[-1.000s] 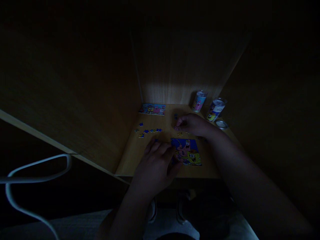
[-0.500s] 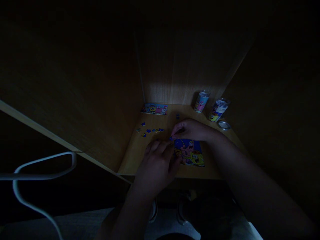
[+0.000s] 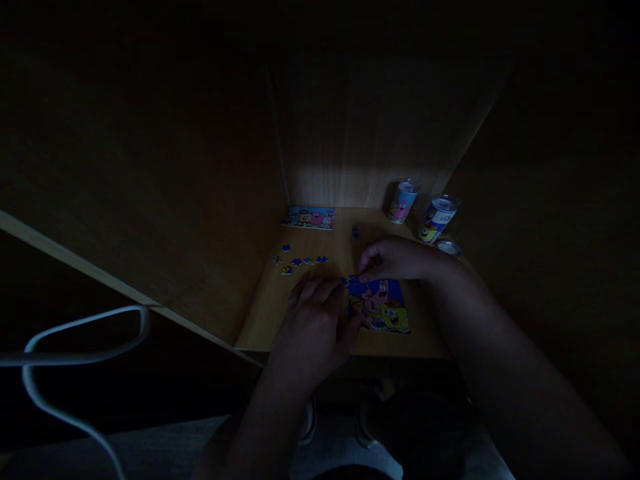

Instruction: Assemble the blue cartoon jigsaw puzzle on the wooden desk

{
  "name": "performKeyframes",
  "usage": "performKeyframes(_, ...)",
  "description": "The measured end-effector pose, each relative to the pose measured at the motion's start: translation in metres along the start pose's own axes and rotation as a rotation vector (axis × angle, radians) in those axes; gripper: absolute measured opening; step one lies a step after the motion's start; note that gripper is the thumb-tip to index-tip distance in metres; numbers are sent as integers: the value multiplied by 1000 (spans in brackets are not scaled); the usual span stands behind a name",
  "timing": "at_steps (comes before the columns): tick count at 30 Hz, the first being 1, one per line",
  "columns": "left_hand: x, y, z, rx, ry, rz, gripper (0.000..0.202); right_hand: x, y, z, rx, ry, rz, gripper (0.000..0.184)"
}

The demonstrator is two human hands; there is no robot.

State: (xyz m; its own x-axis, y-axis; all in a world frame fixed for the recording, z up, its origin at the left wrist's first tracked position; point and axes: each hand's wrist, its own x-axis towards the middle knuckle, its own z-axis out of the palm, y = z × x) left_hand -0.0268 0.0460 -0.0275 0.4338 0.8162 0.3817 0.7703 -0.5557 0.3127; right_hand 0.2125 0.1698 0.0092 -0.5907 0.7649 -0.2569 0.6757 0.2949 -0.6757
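Observation:
A partly assembled jigsaw puzzle (image 3: 387, 303) with blue, pink and yellow cartoon figures lies near the front of the wooden surface. My left hand (image 3: 315, 317) rests along its left side, fingers stretched out and the thumb apart at the lower left edge. Over the puzzle's top edge, my right hand (image 3: 385, 259) has thumb and forefinger pinched together; whatever is between them is hidden. A blue puzzle piece (image 3: 344, 282) shows between my left fingertips and the puzzle's upper left corner. Several loose puzzle pieces (image 3: 297, 262) lie to the left, beyond my left hand.
A picture card (image 3: 309, 217) lies at the back left. Two printed cans (image 3: 403, 202) (image 3: 436, 220) stand at the back right, with a round lid (image 3: 449, 248) beside them. Blue pieces (image 3: 355, 232) lie at the back. Wooden panels enclose the surface (image 3: 265, 320); a white cable (image 3: 65, 413) hangs left.
My right hand has moved a little to the right along the puzzle's top edge, uncovering its upper left corner. My left hand has stayed almost in place.

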Motion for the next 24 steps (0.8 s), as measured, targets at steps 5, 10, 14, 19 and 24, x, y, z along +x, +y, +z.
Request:
performKeyframes(5, 7, -11, -4, -6, 38, -26, 25, 6, 1, 6, -19, -14, 3, 24)
performKeyframes(10, 19, -25, -5, 103, 22, -78, 20, 11, 0, 10, 14, -19, -59, 21)
performKeyframes(14, 25, -31, 0, 93, 6, -66, 25, 14, 0, 12, 41, -28, -85, 20)
performKeyframes(19, 27, -31, 2, 36, -17, -70, 23, 16, -1, 13, 68, -53, -91, 21)
performKeyframes(24, 28, -32, 0, -33, 3, -101, 13, 15, -1, 14, 57, -42, -91, 21)
